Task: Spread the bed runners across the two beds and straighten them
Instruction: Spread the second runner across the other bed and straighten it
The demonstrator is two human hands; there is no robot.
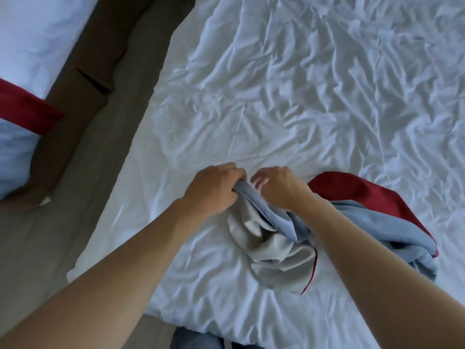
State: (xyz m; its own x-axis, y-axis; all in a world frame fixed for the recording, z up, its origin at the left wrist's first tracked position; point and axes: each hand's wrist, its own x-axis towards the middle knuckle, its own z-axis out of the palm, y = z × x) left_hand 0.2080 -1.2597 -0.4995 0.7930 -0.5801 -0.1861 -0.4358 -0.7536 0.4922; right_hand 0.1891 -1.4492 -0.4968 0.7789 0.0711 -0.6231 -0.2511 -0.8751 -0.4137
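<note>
A bunched bed runner [352, 222], red on one face and pale grey-blue on the other, lies crumpled on the near part of the white bed [302, 84]. My left hand [214, 190] is closed on a pale edge of that runner near its left end. My right hand [279, 187] hovers just beside it with fingers curled and apart, touching the cloth loosely; whether it grips is unclear. A second red runner [22, 107] lies spread across the other bed [30, 34] at the far left.
A strip of grey floor [100, 159] runs between the two beds, with a brown bed base [83, 79] along the left bed. The sheet on the near bed is heavily wrinkled. My legs show at the bottom edge.
</note>
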